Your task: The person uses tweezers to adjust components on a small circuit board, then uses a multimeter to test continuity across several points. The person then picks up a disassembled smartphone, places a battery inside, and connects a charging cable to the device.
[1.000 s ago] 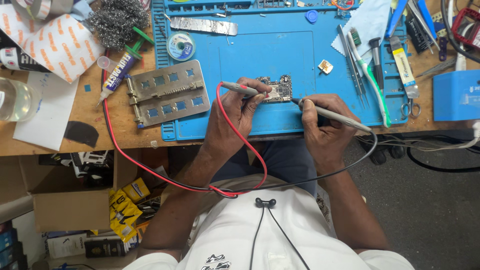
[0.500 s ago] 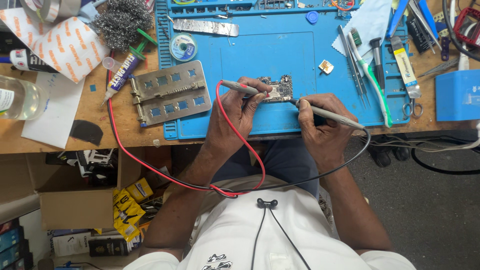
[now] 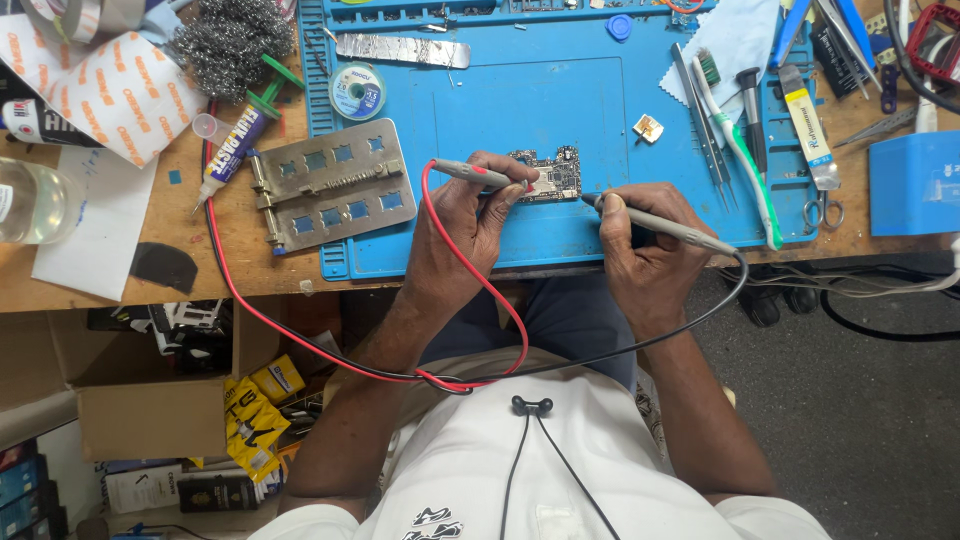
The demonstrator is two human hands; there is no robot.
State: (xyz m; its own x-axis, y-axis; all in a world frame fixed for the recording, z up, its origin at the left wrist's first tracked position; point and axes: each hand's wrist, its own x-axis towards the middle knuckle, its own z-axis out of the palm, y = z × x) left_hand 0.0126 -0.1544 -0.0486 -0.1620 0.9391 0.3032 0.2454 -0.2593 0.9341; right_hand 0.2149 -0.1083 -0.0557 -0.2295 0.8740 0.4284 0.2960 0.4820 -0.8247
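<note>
A small dark circuit board (image 3: 553,172) lies on the blue work mat (image 3: 500,90). My left hand (image 3: 470,215) grips a grey probe with a red lead (image 3: 470,172), its tip at the board's left side. My right hand (image 3: 640,240) holds a grey probe with a black lead (image 3: 665,225), its tip touching the board's right edge. The red wire (image 3: 230,290) loops off the desk's front edge towards my lap, and the black wire (image 3: 700,310) runs there from the right.
A metal holder plate (image 3: 330,185) lies left of the board, with a glue tube (image 3: 235,145), steel wool (image 3: 225,40) and a solder spool (image 3: 357,92) nearby. Tweezers, a toothbrush (image 3: 735,150) and scissors (image 3: 822,205) lie at right. A blue box (image 3: 915,185) sits far right. A cardboard box (image 3: 150,400) stands under the desk.
Both hands keep the probes on the board; the probe tips have shifted only slightly. The view has drifted a little.
</note>
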